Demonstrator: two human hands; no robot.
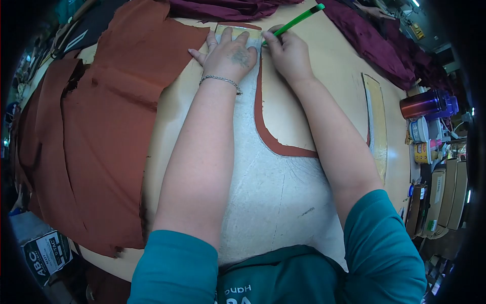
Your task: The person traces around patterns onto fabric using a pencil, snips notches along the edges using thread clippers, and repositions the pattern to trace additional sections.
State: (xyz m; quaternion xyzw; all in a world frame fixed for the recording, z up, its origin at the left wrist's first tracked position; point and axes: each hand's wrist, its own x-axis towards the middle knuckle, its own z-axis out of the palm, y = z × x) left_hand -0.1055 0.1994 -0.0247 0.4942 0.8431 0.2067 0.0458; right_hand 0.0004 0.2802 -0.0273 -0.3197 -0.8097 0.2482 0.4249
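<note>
A large pale grey pattern piece (273,202) lies over rust-brown fabric (278,147), whose edge shows along the curved cutout. My left hand (230,55) rests flat with fingers spread on the narrow upper end of the pattern, by its yellowish strip. In my right hand (289,53) is a green pen (298,20), pinched between thumb and fingers. Its tip meets the pattern's right edge near the top, just right of my left hand.
More rust-brown fabric (111,121) covers the table's (172,126) left side. Maroon cloth (369,45) lies along the far edge. At the right are a yellowish strip (377,121), a metallic tumbler (420,105), tubs (419,130) and cardboard boxes (448,195).
</note>
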